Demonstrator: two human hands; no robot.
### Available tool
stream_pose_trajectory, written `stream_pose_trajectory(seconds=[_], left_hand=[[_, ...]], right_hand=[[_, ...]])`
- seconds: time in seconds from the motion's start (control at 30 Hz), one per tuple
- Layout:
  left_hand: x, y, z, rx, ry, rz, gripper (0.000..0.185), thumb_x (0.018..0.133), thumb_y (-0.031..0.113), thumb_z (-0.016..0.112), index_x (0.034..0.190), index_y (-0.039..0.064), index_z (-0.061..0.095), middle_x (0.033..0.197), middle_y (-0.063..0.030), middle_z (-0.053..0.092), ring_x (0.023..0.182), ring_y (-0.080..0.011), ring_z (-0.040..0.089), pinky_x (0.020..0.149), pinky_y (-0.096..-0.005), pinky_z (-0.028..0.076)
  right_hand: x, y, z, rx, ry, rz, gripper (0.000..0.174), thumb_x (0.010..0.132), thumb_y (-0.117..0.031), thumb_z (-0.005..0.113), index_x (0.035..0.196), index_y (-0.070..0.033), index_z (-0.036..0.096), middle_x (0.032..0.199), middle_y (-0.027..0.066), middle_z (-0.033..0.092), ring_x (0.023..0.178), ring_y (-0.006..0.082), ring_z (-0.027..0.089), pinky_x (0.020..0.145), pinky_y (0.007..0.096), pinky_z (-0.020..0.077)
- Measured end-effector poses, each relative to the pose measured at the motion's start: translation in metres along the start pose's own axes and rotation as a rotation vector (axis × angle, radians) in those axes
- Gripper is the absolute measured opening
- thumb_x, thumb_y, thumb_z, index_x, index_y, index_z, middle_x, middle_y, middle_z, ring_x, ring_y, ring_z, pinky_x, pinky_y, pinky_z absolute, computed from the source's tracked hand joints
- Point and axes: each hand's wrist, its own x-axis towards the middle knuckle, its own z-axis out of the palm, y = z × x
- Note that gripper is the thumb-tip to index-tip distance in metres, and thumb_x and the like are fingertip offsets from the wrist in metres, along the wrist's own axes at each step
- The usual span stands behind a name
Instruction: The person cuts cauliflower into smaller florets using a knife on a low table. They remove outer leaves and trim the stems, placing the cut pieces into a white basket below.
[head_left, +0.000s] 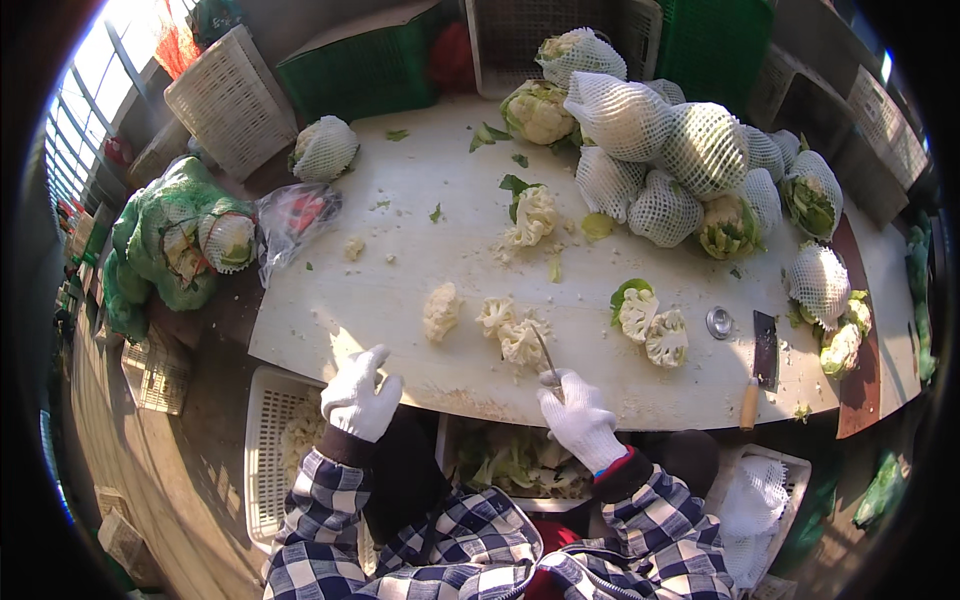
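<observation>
White knit gloves cover both hands. My right hand (577, 409) grips a small knife (545, 351), its thin blade pointing away from me over a cut cauliflower piece (521, 341); whether blade and piece touch I cannot tell. At the table's near edge, my left hand (364, 394) has thumb and fingers apart, with nothing visible in it. Another floret (441, 311) lies between the hands, farther up the white table (420, 247). Two cut cauliflower pieces (651, 326) sit to the right, and a larger piece with a leaf (534, 216) lies farther back.
Netted cauliflowers (705, 146) are heaped at the back right. A cleaver (765, 349) and a round metal lid-like disc (718, 322) lie on the right. Below the edge are a white basket of florets (262, 450) and a bin of leaves (517, 465). A green mesh sack (169, 232) stands left.
</observation>
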Motion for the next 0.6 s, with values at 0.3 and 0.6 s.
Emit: stream_pose_trajectory(seconds=[0.3,0.6], left_hand=[[0.085,0.079,0.112,-0.059,-0.365,-0.124,0.034,0.090,0.029,0.064,0.116,0.008,0.068,0.097,-0.0162,0.072,0.091,-0.0345,0.070,0.081,-0.0423,0.054],[0.069,0.049,0.110,-0.474,-0.284,-0.290,0.027,0.086,0.015,0.066,0.112,0.007,0.070,0.101,-0.0163,0.072,0.093,-0.0299,0.070,0.083,-0.0379,0.055]], right_hand=[[0.006,-0.014,0.002,0.226,-0.209,0.268,0.035,0.095,-0.024,0.064,0.123,-0.002,0.062,0.096,0.0112,0.072,0.073,0.0153,0.069,0.057,0.0292,0.0577],[0.006,0.003,0.011,-0.159,-0.209,0.132,0.033,0.094,-0.031,0.064,0.114,-0.006,0.064,0.099,0.0194,0.073,0.091,0.0388,0.070,0.084,0.0461,0.0537]])
